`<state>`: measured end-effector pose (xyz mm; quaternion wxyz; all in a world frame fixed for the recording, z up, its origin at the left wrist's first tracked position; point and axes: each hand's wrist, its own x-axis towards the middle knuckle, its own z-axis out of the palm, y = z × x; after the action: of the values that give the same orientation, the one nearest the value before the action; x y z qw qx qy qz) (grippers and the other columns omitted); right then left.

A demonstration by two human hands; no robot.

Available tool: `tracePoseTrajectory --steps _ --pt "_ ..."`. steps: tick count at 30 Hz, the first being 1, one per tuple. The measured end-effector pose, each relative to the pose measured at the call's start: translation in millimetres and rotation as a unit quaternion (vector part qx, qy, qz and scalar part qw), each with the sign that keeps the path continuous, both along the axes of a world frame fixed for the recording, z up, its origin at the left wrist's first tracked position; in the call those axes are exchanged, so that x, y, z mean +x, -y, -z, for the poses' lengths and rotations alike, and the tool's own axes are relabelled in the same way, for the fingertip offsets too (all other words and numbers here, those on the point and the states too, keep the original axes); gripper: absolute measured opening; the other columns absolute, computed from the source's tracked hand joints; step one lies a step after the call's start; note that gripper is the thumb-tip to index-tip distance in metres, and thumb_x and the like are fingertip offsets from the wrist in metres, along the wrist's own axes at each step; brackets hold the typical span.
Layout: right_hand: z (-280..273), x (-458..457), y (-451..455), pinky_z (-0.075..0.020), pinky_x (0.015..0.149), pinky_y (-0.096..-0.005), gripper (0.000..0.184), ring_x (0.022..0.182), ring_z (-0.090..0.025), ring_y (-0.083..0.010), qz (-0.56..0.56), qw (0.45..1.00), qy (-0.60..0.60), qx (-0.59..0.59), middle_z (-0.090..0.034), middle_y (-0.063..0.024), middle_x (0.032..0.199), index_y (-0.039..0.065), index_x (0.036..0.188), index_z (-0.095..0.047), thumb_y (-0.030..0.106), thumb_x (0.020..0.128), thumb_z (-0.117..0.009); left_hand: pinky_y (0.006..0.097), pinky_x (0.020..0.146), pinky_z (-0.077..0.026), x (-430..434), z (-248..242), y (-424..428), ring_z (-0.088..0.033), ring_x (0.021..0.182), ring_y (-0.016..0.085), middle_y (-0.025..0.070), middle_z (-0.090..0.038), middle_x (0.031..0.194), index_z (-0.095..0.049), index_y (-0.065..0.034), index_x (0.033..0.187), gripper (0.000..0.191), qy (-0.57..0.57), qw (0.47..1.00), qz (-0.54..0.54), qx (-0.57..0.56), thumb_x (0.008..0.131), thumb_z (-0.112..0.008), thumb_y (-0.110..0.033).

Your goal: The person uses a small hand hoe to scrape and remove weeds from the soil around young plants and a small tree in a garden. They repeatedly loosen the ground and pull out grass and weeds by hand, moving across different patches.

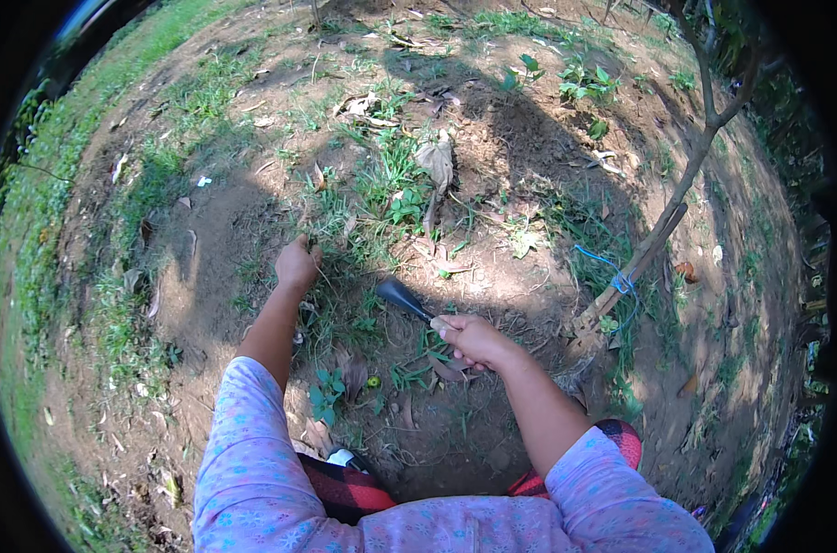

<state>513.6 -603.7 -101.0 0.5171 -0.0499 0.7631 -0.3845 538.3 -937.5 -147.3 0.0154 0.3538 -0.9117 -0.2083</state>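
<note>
My right hand (475, 341) is closed around the handle of a hand tool, whose dark, scoop-like metal blade (406, 297) points up and left over the soil. My left hand (299, 264) reaches down to low grass (335, 242) left of the tool, with its fingers closed at thin stems; exactly what they grip is too small to tell. Between the hands lie weeds and bare earth. A large dry leaf (436, 160) rests beyond them. A broad-leaved seedling (327, 395) and a small yellow-green fruit (373, 381) are nearer my body.
A slim tree trunk (667, 221) leans at the right, with blue string (623, 282) tied round its lower part. Dry leaves and grass tufts are scattered about. Green plants (587, 84) grow farther off. My shoe (342, 457) shows at the lower left.
</note>
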Motion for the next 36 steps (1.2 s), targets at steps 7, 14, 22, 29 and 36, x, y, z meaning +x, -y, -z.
tracePoseTrajectory --steps 7,14,22,29,36 --pt "-0.6 9.5 -2.5 -0.0279 0.035 -0.0226 0.042 0.040 -0.034 -0.0052 -0.008 0.998 -0.053 0.016 -0.044 0.0026 0.058 0.026 0.133 -0.043 0.024 0.092 -0.051 0.0526 0.096 -0.034 -11.6 57.5 -53.3 -0.030 0.130 0.029 0.0047 -0.041 0.134 -0.052 -0.0207 0.122 0.042 0.173 0.903 0.357 -0.164 0.081 -0.048 -0.013" --pt "5.3 13.0 15.8 -0.0406 0.048 -0.0257 0.047 0.053 -0.046 -0.0085 0.004 0.999 -0.051 -0.009 -0.053 -0.0002 0.070 0.023 0.134 -0.043 0.033 0.089 -0.055 0.0387 0.078 -0.051 -18.2 70.3 -37.4 -0.063 0.092 0.030 0.0120 -0.065 0.101 -0.062 -0.0122 0.101 0.023 0.199 0.958 0.186 -0.090 0.080 -0.051 -0.016" --pt "8.0 23.5 16.8 -0.0270 0.036 -0.0200 0.047 0.041 -0.033 -0.0043 0.032 0.994 0.091 -0.042 -0.040 0.0048 0.058 0.027 0.135 -0.040 0.040 0.090 -0.052 0.0423 0.084 -0.046 -2.3 43.4 -26.9 -0.060 0.097 0.033 0.0168 -0.063 0.101 -0.060 -0.0094 0.104 0.031 0.076 0.995 0.068 0.008 0.076 -0.052 -0.019" --pt "21.7 28.5 13.1 -0.0298 0.036 -0.0232 0.045 0.041 -0.035 -0.0058 0.003 0.999 0.010 -0.031 -0.043 0.0032 0.057 0.026 0.132 -0.045 0.035 0.089 -0.055 0.0432 0.081 -0.047 11.4 -25.8 11.4 -0.059 0.097 0.033 0.0170 -0.063 0.103 -0.059 -0.0122 0.108 0.031 0.042 0.999 -0.010 -0.013 0.080 -0.053 -0.023" --pt "-9.6 23.6 9.3 -0.0321 0.040 -0.0240 0.046 0.046 -0.039 -0.0065 0.006 0.998 -0.057 -0.003 -0.047 0.0027 0.060 0.024 0.131 -0.047 0.038 0.088 -0.055 0.0420 0.096 -0.039 -0.3 61.9 -31.8 -0.045 0.119 0.030 0.0106 -0.049 0.126 -0.053 -0.0174 0.121 0.039 0.161 0.959 0.223 -0.064 0.083 -0.044 -0.013"
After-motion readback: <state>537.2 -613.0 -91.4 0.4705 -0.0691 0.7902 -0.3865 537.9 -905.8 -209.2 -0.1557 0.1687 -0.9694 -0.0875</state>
